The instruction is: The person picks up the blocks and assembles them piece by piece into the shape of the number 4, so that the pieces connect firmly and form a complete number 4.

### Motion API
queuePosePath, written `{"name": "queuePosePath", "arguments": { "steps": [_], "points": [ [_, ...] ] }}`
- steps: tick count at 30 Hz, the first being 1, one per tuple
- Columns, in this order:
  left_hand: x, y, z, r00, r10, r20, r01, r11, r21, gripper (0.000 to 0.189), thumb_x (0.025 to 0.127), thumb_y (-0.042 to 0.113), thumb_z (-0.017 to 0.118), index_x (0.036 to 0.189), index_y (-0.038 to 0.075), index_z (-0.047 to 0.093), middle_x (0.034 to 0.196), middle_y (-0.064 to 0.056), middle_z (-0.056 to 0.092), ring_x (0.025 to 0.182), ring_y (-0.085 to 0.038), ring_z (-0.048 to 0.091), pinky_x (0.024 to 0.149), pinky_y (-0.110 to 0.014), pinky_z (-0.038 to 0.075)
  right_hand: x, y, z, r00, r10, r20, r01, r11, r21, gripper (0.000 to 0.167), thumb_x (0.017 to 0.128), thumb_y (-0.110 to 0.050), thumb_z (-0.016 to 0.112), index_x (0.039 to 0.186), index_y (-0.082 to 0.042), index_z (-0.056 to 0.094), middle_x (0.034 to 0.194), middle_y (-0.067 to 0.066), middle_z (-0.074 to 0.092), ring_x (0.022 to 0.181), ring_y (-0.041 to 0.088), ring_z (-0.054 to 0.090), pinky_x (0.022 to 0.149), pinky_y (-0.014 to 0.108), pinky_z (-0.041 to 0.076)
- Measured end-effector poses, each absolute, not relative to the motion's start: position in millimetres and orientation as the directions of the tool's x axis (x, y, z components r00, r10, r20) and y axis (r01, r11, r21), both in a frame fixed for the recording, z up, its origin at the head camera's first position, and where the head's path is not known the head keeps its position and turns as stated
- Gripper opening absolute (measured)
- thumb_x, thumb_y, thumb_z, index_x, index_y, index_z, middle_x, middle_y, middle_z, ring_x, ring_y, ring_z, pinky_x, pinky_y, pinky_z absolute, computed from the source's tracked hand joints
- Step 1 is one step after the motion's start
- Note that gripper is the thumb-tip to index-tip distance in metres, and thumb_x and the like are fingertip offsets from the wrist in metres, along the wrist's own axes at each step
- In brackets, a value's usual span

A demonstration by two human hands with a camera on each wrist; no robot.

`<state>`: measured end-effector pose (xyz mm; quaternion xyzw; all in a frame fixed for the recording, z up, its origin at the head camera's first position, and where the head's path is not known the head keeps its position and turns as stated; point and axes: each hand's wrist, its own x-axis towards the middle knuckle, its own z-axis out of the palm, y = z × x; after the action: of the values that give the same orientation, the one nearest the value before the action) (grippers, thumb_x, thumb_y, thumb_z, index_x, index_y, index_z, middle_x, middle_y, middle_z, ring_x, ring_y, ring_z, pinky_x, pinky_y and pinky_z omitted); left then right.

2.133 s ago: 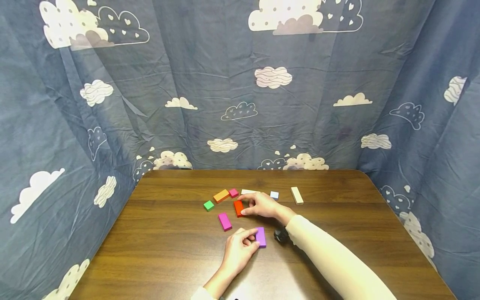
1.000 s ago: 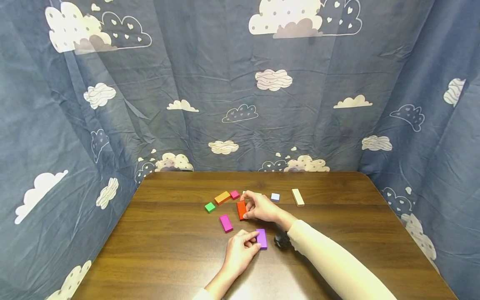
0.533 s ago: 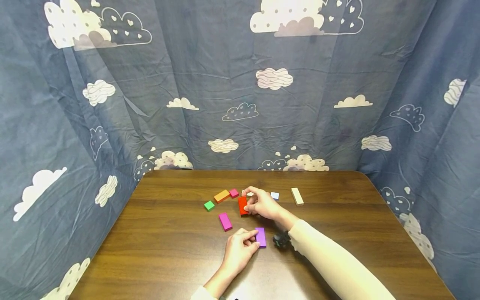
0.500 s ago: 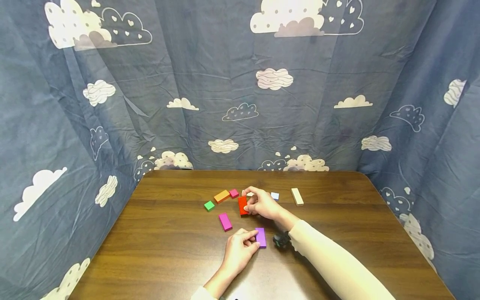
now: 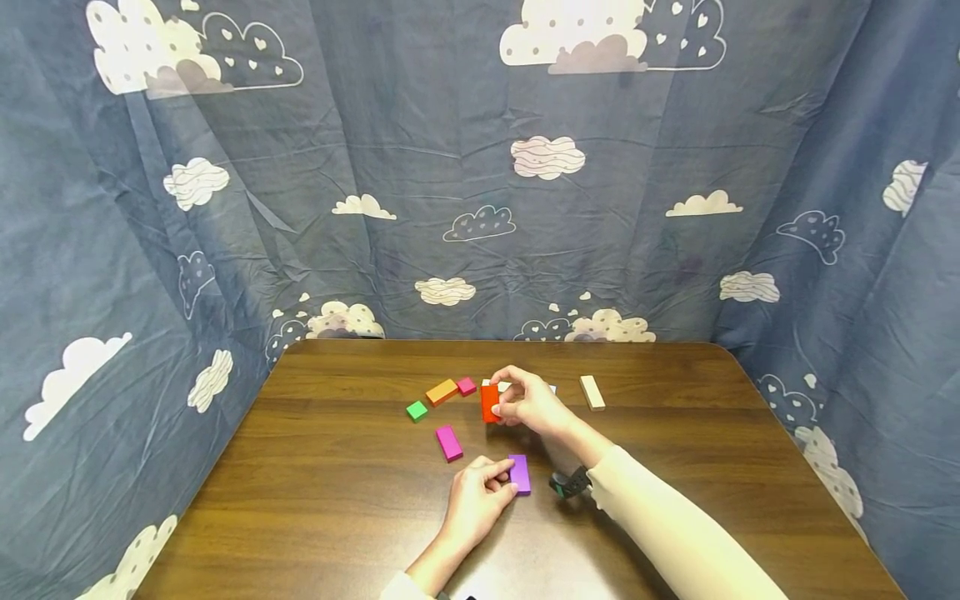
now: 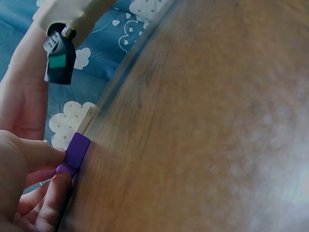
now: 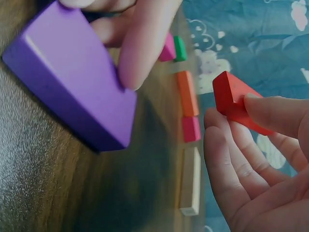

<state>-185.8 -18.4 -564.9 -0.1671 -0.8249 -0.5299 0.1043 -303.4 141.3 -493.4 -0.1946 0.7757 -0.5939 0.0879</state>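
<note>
My right hand pinches a red block between thumb and fingers, tilted up off the table. In the right wrist view the red block is in front of the curtain, the thumb on its face. Lower in the head view, my left hand pinches the near-left side of a purple block, thumb and index finger at its edges. The purple block also shows between those fingers in the left wrist view. A white block lies partly hidden behind the red block and right hand.
Left of the right hand lie a magenta block, a green block, an orange block and a small pink block. A cream block lies to the right; a light blue block peeks out behind the hand. A cloud-patterned curtain hangs behind the table.
My right hand has raised the red block from the table and shifted it slightly back and to the right, tilting it up. The left hand keeps its hold on the purple block.
</note>
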Motion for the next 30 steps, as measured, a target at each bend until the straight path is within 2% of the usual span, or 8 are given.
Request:
{"name": "queuePosePath", "arguments": {
  "steps": [5, 12, 21, 30],
  "points": [
    [-186.1, -18.9, -563.7, -0.926, 0.155, 0.345, 0.378, 0.387, 0.841, 0.035, 0.078, 0.002, 0.081, 0.112, 0.002, 0.077, 0.087, -0.002, 0.066, 0.069, 0.000, 0.060, 0.063, -0.019, 0.054, -296.2, 145.3, -485.9, -0.921, -0.376, 0.107, -0.193, 0.200, -0.961, 0.040, 0.085, 0.006, 0.073, 0.120, -0.009, 0.058, 0.088, 0.022, 0.066, 0.073, 0.028, 0.071, 0.073, 0.062, 0.056],
    [-187.8, -19.3, -561.9, -0.924, 0.154, 0.349, 0.382, 0.392, 0.837, 0.034, 0.078, 0.003, 0.081, 0.112, 0.003, 0.077, 0.088, -0.004, 0.067, 0.069, 0.000, 0.060, 0.063, -0.019, 0.053, -288.4, 155.4, -487.8, -0.928, -0.355, 0.116, -0.192, 0.186, -0.964, 0.042, 0.085, 0.005, 0.073, 0.122, -0.006, 0.057, 0.090, 0.024, 0.067, 0.073, 0.028, 0.070, 0.073, 0.062, 0.057],
    [-187.4, -19.8, -561.3, -0.922, 0.159, 0.354, 0.388, 0.383, 0.838, 0.034, 0.078, 0.002, 0.081, 0.111, 0.002, 0.077, 0.087, -0.004, 0.067, 0.068, 0.001, 0.059, 0.062, -0.019, 0.053, -277.4, 166.8, -496.5, -0.937, -0.335, 0.103, -0.184, 0.221, -0.958, 0.041, 0.087, 0.003, 0.073, 0.123, -0.005, 0.056, 0.086, 0.021, 0.069, 0.073, 0.027, 0.070, 0.069, 0.051, 0.060],
    [-186.7, -19.1, -566.0, -0.924, 0.162, 0.346, 0.382, 0.390, 0.838, 0.035, 0.078, 0.002, 0.082, 0.112, 0.003, 0.077, 0.087, -0.003, 0.067, 0.069, 0.000, 0.060, 0.062, -0.019, 0.053, -266.4, 172.4, -513.3, -0.949, -0.307, 0.074, -0.147, 0.224, -0.963, 0.041, 0.087, 0.005, 0.071, 0.125, 0.001, 0.055, 0.089, 0.026, 0.068, 0.074, 0.031, 0.070, 0.066, 0.048, 0.060]
  ]
}}
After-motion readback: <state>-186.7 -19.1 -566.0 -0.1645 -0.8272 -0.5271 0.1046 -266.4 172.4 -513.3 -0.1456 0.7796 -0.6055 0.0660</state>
